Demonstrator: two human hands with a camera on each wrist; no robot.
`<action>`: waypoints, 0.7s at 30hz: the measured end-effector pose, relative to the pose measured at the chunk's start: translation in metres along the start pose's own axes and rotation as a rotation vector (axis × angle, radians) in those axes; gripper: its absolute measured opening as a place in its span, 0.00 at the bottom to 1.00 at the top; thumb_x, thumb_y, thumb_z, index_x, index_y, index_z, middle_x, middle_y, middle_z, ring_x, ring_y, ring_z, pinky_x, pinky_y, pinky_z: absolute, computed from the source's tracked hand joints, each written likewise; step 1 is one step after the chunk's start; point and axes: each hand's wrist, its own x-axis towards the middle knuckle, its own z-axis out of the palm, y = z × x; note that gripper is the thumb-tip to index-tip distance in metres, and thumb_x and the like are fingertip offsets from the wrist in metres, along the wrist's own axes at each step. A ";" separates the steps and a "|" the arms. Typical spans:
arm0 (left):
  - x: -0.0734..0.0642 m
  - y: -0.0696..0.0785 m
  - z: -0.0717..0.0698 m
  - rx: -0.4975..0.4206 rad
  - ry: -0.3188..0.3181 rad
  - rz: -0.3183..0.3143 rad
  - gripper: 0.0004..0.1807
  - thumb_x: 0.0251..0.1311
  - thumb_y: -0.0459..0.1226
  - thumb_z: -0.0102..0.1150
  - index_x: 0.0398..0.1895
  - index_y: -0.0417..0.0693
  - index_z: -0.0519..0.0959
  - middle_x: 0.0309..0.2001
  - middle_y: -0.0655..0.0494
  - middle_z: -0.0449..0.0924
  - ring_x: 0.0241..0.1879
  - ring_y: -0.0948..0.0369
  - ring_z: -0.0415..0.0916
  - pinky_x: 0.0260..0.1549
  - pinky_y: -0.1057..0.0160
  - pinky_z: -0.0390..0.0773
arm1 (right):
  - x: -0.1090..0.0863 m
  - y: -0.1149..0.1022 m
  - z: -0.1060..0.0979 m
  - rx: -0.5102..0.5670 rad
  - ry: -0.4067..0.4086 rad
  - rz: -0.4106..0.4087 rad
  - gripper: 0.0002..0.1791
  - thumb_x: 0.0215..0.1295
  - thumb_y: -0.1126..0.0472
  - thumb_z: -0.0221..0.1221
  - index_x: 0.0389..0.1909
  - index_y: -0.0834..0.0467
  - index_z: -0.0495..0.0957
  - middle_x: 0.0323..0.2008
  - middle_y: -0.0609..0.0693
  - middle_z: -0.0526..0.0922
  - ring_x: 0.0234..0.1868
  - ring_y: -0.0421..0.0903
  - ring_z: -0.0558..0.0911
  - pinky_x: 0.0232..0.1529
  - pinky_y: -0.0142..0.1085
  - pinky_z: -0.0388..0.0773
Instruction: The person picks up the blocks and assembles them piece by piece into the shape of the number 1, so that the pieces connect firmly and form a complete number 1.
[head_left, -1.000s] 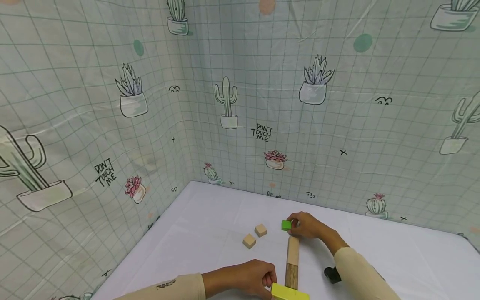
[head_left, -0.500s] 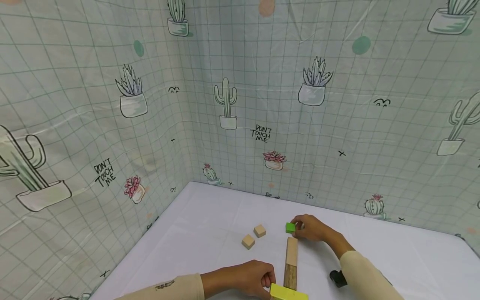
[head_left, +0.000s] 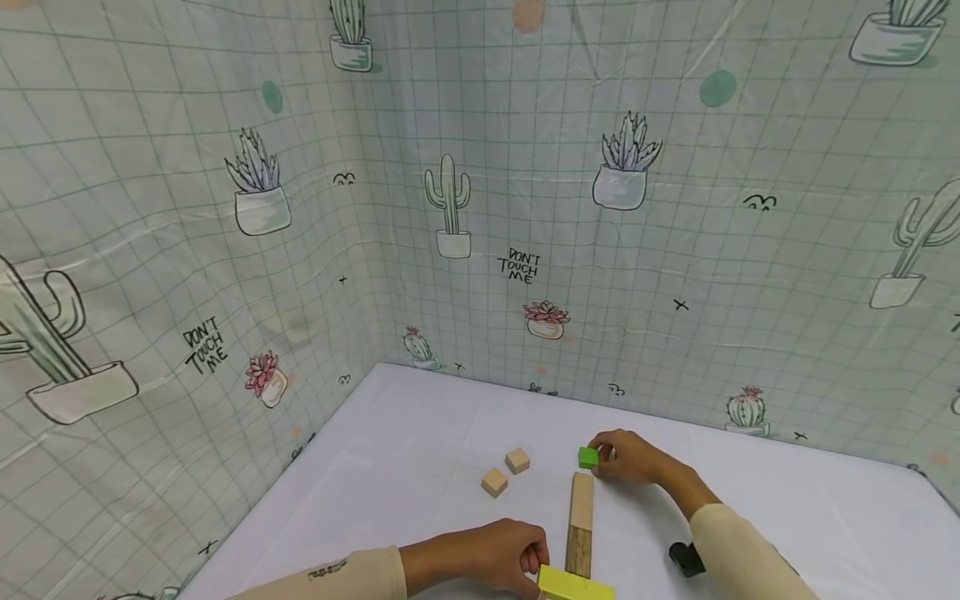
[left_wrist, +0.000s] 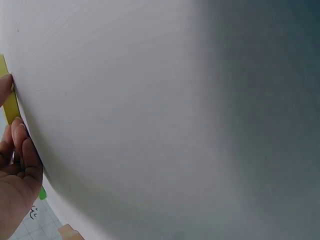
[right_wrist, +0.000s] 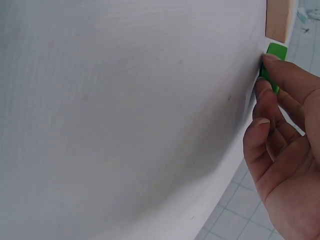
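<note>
My left hand [head_left: 506,552] pinches a yellow block [head_left: 576,585] at its left end, at the bottom of the head view. The thumb and fingers also show beside the yellow block [left_wrist: 11,111] in the left wrist view. Farther out, my right hand [head_left: 630,459] holds a small green block [head_left: 588,457] between thumb and fingers. A pale wooden block [head_left: 582,500] and a darker, grained one [head_left: 578,550] lie end to end between the two hands. The green block [right_wrist: 278,52] is just past the pale block's far end in the right wrist view, with a small gap between.
Two pale wooden cubes [head_left: 517,461] lie left of the row on the white tabletop [head_left: 420,433]. A black object [head_left: 684,559] sits beside the right sleeve, partly hidden by it. A cactus-print curtain [head_left: 480,208] surrounds the table's far sides.
My right hand has shifted the green block rightward and slightly nearer, into line with the wooden blocks' far end. The left hand stays at the yellow block.
</note>
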 end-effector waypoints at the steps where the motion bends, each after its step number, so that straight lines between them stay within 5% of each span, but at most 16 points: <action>1: 0.000 0.000 0.000 0.004 0.001 0.007 0.12 0.55 0.34 0.73 0.36 0.50 0.78 0.26 0.69 0.70 0.27 0.76 0.66 0.33 0.77 0.73 | 0.000 0.000 0.000 0.003 -0.001 -0.003 0.18 0.61 0.61 0.68 0.50 0.64 0.80 0.34 0.46 0.81 0.36 0.42 0.75 0.38 0.37 0.74; 21: 0.000 0.003 -0.001 -0.026 0.002 -0.037 0.12 0.55 0.33 0.73 0.36 0.50 0.78 0.26 0.67 0.71 0.27 0.75 0.66 0.33 0.76 0.72 | -0.010 0.010 -0.001 0.056 -0.001 -0.026 0.19 0.62 0.61 0.67 0.51 0.64 0.80 0.35 0.46 0.79 0.34 0.41 0.73 0.34 0.33 0.72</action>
